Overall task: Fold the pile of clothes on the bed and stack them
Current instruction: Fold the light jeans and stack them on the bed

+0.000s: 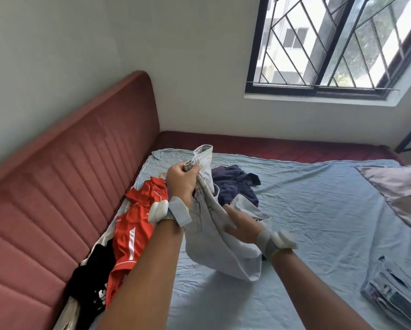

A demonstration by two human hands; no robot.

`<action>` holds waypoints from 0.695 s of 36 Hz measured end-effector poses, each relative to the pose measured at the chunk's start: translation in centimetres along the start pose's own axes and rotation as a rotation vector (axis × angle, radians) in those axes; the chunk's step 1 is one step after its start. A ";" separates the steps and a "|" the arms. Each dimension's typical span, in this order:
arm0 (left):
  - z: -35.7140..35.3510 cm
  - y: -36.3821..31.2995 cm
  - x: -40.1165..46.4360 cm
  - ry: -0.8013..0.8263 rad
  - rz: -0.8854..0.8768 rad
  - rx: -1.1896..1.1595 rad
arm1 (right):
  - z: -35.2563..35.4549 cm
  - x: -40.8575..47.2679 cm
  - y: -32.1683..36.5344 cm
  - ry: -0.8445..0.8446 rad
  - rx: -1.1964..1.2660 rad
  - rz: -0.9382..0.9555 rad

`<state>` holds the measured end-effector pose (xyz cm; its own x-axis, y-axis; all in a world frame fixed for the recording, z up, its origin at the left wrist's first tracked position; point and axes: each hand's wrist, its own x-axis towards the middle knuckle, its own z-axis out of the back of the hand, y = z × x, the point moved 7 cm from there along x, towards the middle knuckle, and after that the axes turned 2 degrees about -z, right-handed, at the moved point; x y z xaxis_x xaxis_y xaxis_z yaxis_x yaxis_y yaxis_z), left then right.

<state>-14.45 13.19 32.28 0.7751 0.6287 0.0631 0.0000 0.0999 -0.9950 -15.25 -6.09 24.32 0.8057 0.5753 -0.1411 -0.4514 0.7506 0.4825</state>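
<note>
Jeans (214, 234), pale blue, hang above the bed (306, 210) mid-scene, waistband up. Left hand (181, 182) grips the waistband, fingers curled round the denim. Right hand (241, 225) lies flat against the hanging leg, fingers straight. Red jersey (133, 232) and black garment (92, 282) lie left by the headboard (56, 186); navy garment (235, 182) far; folded jeans (395, 289) near right.

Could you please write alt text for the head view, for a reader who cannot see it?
A person holds up pale jeans over a bed, the left hand gripping the waistband and the right hand against the fabric. A red jersey and dark clothes lie unfolded to the left; folded jeans sit at right.
</note>
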 end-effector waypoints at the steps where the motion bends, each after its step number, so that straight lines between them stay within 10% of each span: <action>1: 0.2 -0.4 0.2 -0.016 -0.008 0.002 | 1.1 0.1 -0.8 -0.080 -0.051 -0.056; 5: -0.2 -1.5 0.1 -0.042 -0.027 0.023 | 7.4 -1.5 -3.5 -0.638 0.093 -0.282; 8: -1.2 -1.8 -1.2 -0.075 0.059 -0.158 | 8.7 -3.8 -2.2 -0.914 -0.093 -0.083; 12: -2.6 -3.0 -3.0 -0.097 0.125 -0.288 | 3.2 -3.5 -3.7 -0.699 -0.291 0.108; 16: -4.3 -4.3 -4.7 -0.107 0.107 -0.342 | 0.3 -4.7 -6.5 -0.526 0.138 -0.021; 25: -5.1 -6.3 -6.1 -0.280 -0.005 -0.387 | -1.6 -3.9 -7.7 -0.114 0.143 -0.357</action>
<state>-15.97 4.82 37.77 0.5741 0.8181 0.0338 0.2804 -0.1576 -0.9469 -15.53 -13.64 19.75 0.9432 0.2406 -0.2291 -0.0838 0.8396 0.5367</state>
